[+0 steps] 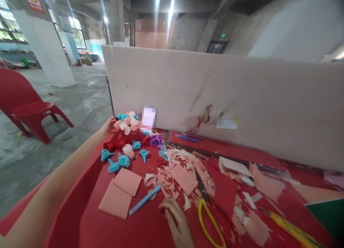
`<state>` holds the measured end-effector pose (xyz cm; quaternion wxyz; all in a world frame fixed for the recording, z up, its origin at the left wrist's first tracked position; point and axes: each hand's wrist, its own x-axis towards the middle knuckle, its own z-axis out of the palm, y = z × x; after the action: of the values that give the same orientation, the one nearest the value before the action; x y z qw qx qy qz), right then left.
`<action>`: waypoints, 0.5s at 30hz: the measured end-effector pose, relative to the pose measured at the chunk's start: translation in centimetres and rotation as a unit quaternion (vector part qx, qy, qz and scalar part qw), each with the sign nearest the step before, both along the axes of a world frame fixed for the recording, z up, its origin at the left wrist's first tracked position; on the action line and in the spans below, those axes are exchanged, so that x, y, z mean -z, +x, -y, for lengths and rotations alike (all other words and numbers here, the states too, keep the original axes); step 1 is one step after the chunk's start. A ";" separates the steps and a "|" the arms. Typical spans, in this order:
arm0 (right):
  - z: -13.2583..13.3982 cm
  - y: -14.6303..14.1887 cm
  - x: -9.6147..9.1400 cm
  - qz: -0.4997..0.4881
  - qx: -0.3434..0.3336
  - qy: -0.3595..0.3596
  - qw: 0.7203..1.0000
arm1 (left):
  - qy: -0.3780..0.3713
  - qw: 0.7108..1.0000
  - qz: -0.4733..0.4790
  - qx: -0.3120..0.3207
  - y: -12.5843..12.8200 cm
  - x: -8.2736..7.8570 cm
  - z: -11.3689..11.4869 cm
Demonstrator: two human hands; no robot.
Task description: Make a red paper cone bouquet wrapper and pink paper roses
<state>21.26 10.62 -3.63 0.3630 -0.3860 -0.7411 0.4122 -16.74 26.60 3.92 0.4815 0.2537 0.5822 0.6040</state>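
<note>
My left hand [109, 125] reaches to the far left corner of the red-covered table. It touches the edge of a cluster of pink, white and blue paper flowers [129, 123]; its fingers are mostly hidden there. My right hand [176, 219] rests on the table near the front, fingers loosely bent and the thumb apart, with nothing in it. Just left of it lies a blue marker pen [145, 200], beside folded pink paper squares [119, 196]. Scissors with yellow handles [208, 212] lie to its right, blades over pink paper scraps [185, 174]. Loose blue flowers [123, 160] lie between the hands.
A pale upright panel [215, 87] closes off the table's back, with a blurred phone-like screen [148, 118] leaning there. A purple flower [156, 141] lies nearby. At right are a yellow tool [290, 228] and a green board [328, 217]. A red chair [32, 108] stands left.
</note>
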 end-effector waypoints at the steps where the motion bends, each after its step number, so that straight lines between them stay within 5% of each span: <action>1: 0.0 0.0 0.0 0.000 0.000 0.000 1.000 | -0.001 1.000 -0.002 -0.002 0.1 0.0 -0.1; 15: 0.2 0.0 0.1 -0.008 0.009 -0.002 1.000 | 0.017 0.996 -0.081 0.041 2.5 -0.2 -1.0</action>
<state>21.26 10.46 -3.78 0.3715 -0.3906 -0.7339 0.4133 -14.19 27.65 4.10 0.4527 0.3331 0.5983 0.5710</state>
